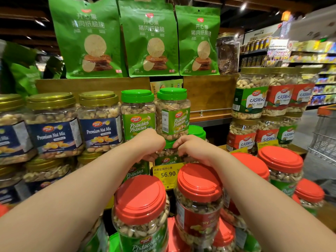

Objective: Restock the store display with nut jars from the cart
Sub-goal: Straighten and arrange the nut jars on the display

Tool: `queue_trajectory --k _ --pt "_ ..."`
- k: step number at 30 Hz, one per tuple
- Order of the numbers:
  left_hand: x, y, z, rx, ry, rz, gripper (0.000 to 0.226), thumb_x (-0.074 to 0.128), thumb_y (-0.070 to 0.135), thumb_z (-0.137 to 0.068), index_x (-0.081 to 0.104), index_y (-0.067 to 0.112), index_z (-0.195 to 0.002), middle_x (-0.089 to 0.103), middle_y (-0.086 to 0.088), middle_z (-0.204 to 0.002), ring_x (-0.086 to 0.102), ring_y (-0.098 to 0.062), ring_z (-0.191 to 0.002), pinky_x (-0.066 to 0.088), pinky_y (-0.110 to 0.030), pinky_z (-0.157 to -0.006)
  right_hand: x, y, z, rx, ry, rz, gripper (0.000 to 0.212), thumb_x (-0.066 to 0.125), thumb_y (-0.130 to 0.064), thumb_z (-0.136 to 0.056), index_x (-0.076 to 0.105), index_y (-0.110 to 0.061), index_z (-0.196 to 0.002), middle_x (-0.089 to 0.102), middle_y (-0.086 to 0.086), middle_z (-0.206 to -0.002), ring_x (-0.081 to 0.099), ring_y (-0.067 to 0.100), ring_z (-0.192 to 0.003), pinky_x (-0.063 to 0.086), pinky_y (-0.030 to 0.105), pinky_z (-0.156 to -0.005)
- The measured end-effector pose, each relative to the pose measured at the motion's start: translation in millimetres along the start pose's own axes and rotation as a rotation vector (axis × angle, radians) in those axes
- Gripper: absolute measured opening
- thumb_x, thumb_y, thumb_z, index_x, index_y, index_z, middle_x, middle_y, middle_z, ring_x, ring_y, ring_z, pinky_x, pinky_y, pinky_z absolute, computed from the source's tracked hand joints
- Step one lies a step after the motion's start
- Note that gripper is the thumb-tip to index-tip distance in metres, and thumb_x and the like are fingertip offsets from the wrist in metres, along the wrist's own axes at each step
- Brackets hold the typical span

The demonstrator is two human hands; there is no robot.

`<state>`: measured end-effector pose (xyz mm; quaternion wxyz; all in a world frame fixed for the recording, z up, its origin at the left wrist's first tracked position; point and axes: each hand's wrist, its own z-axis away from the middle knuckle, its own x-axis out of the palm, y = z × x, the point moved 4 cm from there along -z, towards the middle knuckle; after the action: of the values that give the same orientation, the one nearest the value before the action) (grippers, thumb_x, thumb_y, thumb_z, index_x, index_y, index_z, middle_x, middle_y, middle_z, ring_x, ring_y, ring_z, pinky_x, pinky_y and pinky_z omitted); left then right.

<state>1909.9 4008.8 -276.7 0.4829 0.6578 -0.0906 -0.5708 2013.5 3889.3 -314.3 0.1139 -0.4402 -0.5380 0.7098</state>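
Both my hands reach forward to a green-lidded pistachio jar point(168, 151) on the display's lower tier. My left hand point(149, 144) grips its left side and my right hand point(189, 147) grips its right side, fingers curled round the jar just under the lid. Directly above it stand two more green-lidded pistachio jars point(138, 113) point(173, 113). Another green lid point(197, 131) shows behind my right hand. Red-lidded nut jars point(141, 202) point(200, 190) stand close in front, under my forearms.
Gold-lidded Premium Nut Mix jars point(54, 124) fill the left. Stacked cashew jars point(252, 95) stand at the right, with more red-lidded jars point(281, 160) below. Green snack bags point(151, 39) hang above. A yellow price tag point(168, 172) reads 56.90. A wire cart point(325, 135) shows at far right.
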Motion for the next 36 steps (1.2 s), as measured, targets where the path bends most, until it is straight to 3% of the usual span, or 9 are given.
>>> queue_trajectory --k 5,8,13,16,21,25,31,34,36 --pt "-1 -1 -6 0.011 -0.017 -0.003 0.02 0.044 -0.004 -0.087 0.041 0.01 -0.073 0.048 -0.01 -0.057 0.044 -0.015 -0.027 0.033 -0.015 -0.033 -2 1 2 -0.011 0.004 0.017 0.027 0.06 0.004 -0.079 0.069 -0.018 -0.091 0.063 0.014 -0.101 0.057 0.029 -0.094 0.046 0.041 -0.073" --pt "-2 -4 -8 0.013 -0.023 0.028 0.018 0.041 -0.005 -0.076 0.037 0.012 -0.071 0.036 -0.002 -0.042 0.042 -0.018 -0.035 0.034 -0.021 -0.048 -3 -1 6 -0.018 -0.01 0.023 0.027 0.061 0.004 -0.082 0.069 -0.019 -0.093 0.064 0.013 -0.098 0.058 0.027 -0.09 0.046 0.039 -0.072" --pt "-1 -5 -6 0.027 -0.093 0.046 0.019 0.043 0.003 -0.055 0.042 0.011 -0.072 0.037 -0.004 -0.05 0.048 -0.029 -0.064 0.035 -0.041 -0.067 -22 0 13 -0.044 0.026 0.041 0.024 0.062 0.0 -0.085 0.07 -0.02 -0.094 0.068 0.011 -0.101 0.065 0.027 -0.086 0.053 0.041 -0.072" --pt "-4 1 -2 0.086 0.004 -0.072 0.007 0.052 0.006 -0.074 0.057 0.002 -0.078 0.063 -0.013 -0.06 0.069 -0.035 -0.063 0.06 -0.042 -0.065 -50 0 18 -0.05 0.178 -0.095 0.016 0.065 0.0 -0.089 0.068 -0.016 -0.092 0.075 0.014 -0.102 0.075 0.027 -0.092 0.06 0.042 -0.08" --pt "19 23 -6 0.248 0.03 -0.116 0.023 0.057 0.012 -0.081 0.075 0.001 -0.091 0.076 -0.017 -0.088 0.073 -0.034 -0.08 0.064 -0.045 -0.074 -83 10 10 -0.051 0.457 0.01 0.011 0.062 -0.011 -0.089 0.067 -0.021 -0.092 0.069 0.006 -0.095 0.068 0.023 -0.089 0.06 0.046 -0.083" --pt "45 36 -1 0.286 -0.049 -0.095 0.017 0.056 0.004 -0.076 0.062 0.015 -0.088 0.062 -0.01 -0.082 0.053 -0.023 -0.072 0.043 -0.034 -0.066 -86 20 -5 -0.044 0.424 0.136 0.028 0.059 -0.021 -0.096 0.066 -0.018 -0.123 0.066 0.003 -0.115 0.06 0.014 -0.089 0.044 0.03 -0.075" --pt "63 44 -13 0.246 -0.085 -0.015 0.01 0.061 0.002 -0.072 0.062 0.008 -0.08 0.053 -0.006 -0.077 0.042 -0.021 -0.066 0.03 -0.026 -0.055 -81 23 -24 -0.074 0.298 0.132 0.045 0.042 -0.032 -0.109 0.051 -0.01 -0.147 0.048 0.009 -0.154 0.045 0.024 -0.14 0.036 0.037 -0.115" --pt "71 43 -18 0.214 -0.107 0.05 0.02 0.063 0.002 -0.068 0.066 0.006 -0.088 0.047 -0.005 -0.071 0.041 -0.021 -0.067 0.029 -0.027 -0.057 -78 32 -31 -0.022 0.253 0.066 0.052 0.039 -0.05 -0.105 0.058 -0.016 -0.14 0.058 0.007 -0.142 0.056 0.024 -0.125 0.044 0.045 -0.112" --pt "74 45 -19 0.205 -0.125 0.064 0.014 0.064 0.005 -0.061 0.058 0.009 -0.073 0.045 -0.006 -0.071 0.04 -0.022 -0.069 0.029 -0.029 -0.059 -80 33 -31 -0.009 0.247 0.084 0.054 0.037 -0.052 -0.106 0.062 -0.013 -0.134 0.063 0.007 -0.132 0.061 0.024 -0.115 0.047 0.046 -0.107"
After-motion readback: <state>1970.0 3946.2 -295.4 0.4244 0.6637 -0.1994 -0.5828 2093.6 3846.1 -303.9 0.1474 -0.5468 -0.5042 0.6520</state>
